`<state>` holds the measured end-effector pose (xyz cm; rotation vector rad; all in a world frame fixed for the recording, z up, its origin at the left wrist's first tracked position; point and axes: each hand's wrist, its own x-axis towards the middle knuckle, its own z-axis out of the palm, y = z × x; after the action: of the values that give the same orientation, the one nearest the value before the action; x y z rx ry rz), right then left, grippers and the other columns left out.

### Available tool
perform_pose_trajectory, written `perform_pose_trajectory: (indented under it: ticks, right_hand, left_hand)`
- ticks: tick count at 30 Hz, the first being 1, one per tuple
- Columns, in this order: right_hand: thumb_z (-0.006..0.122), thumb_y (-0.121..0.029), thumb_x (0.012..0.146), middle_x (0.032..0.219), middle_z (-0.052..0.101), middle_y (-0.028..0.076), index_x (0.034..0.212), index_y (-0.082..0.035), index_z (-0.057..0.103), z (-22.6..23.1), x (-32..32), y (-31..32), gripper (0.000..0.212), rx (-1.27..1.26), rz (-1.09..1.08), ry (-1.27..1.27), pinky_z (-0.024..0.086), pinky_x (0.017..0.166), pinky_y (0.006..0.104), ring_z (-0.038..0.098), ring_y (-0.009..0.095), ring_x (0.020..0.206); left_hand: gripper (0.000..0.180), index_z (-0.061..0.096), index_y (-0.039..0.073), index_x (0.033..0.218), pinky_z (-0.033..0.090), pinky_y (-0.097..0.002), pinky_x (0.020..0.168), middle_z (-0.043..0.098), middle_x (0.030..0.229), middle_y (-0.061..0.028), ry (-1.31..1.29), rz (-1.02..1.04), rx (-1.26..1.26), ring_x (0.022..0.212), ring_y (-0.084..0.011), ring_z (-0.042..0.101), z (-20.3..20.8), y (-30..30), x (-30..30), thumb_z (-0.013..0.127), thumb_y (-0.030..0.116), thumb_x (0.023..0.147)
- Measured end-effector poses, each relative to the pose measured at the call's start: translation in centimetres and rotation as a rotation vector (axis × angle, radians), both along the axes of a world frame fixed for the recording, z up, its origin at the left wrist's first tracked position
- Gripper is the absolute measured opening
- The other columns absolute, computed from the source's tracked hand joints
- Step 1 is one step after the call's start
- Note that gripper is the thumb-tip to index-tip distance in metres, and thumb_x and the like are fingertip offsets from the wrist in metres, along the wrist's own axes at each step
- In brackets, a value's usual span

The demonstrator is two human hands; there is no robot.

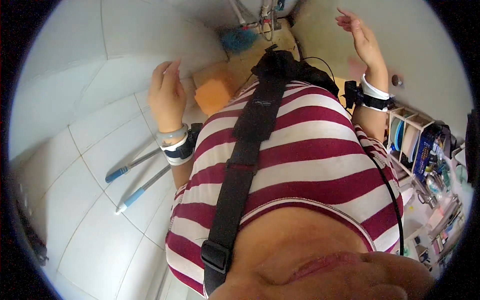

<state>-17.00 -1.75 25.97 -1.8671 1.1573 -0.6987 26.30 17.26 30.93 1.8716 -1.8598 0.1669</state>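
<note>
Striped shirt (300,165) over rack (400,116) of plates (407,137)

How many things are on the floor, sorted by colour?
Blue-handled poles: 2
Orange square thing: 1
Blue scrubby thing: 1
Total: 4
Left hand and right hand hold nothing.

The shirt (310,165) is striped dark red and white, crossed by a black strap (240,165). The tiled wall (75,100) is white. Two metal handles (135,180) end in blue grips. An orange sponge (212,95) lies below a blue brush (239,39). The bangle (172,134) is pale green.
</note>
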Motion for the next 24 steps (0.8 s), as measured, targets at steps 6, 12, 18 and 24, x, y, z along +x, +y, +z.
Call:
perform_pose_trajectory:
  ticks: [6, 12, 18, 24]
  right_hand:
    - [0.009, -0.077, 0.086, 0.143, 0.042, 0.021, 0.145, -0.002, 0.033, 0.9, 3.7, 3.2, 0.099, 0.153, 0.246, -0.433, 0.025, 0.113, 0.0432, 0.038, 0.031, 0.135]
    - [0.000, -0.091, 0.068, 0.156, 0.006, 0.021, 0.151, -0.002, 0.007, 1.8, 5.4, 7.3, 0.122, 0.435, 0.468, -0.986, 0.005, 0.118, 0.0433, 0.008, 0.030, 0.146]
    - [0.006, -0.093, 0.068, 0.156, -0.003, 0.022, 0.150, -0.001, -0.006, 5.3, 0.9, 7.9, 0.123, 0.314, 0.482, -1.211, 0.003, 0.118, 0.0426, 0.000, 0.031, 0.146]
    - [0.013, -0.089, 0.075, 0.139, 0.041, 0.027, 0.141, 0.001, 0.036, 9.7, -4.3, 13.7, 0.114, 0.118, -0.150, -1.278, 0.035, 0.105, 0.0405, 0.043, 0.032, 0.130]
  left_hand:
    - [0.031, 0.066, 0.012, 0.112, 0.053, -0.0367, 0.075, 0.062, 0.111, -0.0118, -0.076, -0.068, 0.030, 0.094, -0.0298, 0.064, -1.8, -0.6, 1.1, 0.059, -0.001, 0.085]
    - [0.032, 0.066, 0.011, 0.113, 0.053, -0.0346, 0.071, 0.062, 0.111, -0.0117, -0.015, -0.228, 0.095, 0.089, -0.0279, 0.065, -1.4, -4.0, -0.9, 0.063, -0.001, 0.083]
    - [0.033, 0.063, 0.010, 0.115, 0.052, -0.0322, 0.065, 0.061, 0.111, -0.0125, 0.042, -0.514, 0.177, 0.079, -0.0225, 0.063, -3.4, -14.4, -4.2, 0.069, 0.008, 0.083]
    - [0.036, 0.060, 0.009, 0.119, 0.051, -0.0333, 0.069, 0.060, 0.111, -0.0135, -0.013, -0.860, 0.126, 0.077, -0.0223, 0.062, -5.5, -24.9, -8.8, 0.069, 0.014, 0.084]
